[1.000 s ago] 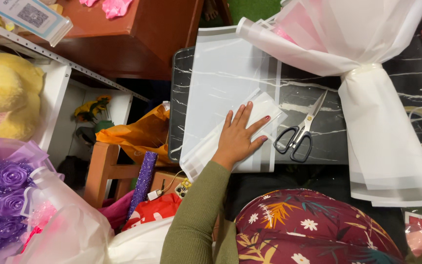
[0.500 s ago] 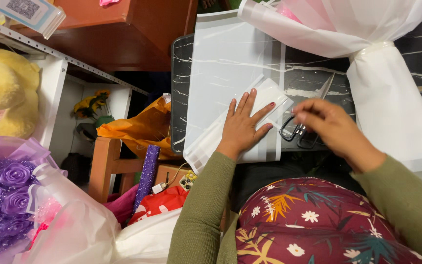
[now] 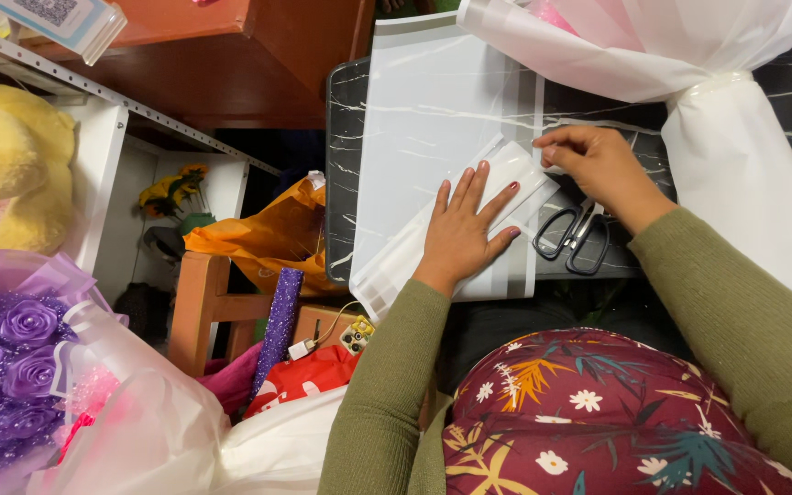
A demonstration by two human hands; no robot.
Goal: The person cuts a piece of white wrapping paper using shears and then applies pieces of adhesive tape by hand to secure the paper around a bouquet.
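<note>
Hands work over a folded strip of white wrapping paper [image 3: 469, 220] that lies at an angle on a larger white sheet [image 3: 423, 119], itself spread on a dark marbled table [image 3: 341, 183]. The left hand [image 3: 465, 229] is open, fingers spread flat, pressing down on the middle of the folded strip. The right hand [image 3: 598, 165] has its fingers drawn together and pinches the upper end of that strip, at the corner farthest from the body. Just under the right wrist, a pair of black-handled scissors [image 3: 575, 240] rests on the table beside the strip, with the blades hidden under the hand. Both arms wear olive green sleeves [image 3: 387, 385]. To the right stands a bunch wrapped in white paper [image 3: 726, 119], cinched at its neck and flaring out above and below. A dark red floral cushion [image 3: 598, 422] sits on the lap below the table edge. Off to the left are an orange bag [image 3: 268, 238], a purple glitter tube [image 3: 279, 312], a purple rose bouquet [image 3: 2, 357] and a yellow plush toy [image 3: 11, 174] on a white shelf [image 3: 107, 183].
</note>
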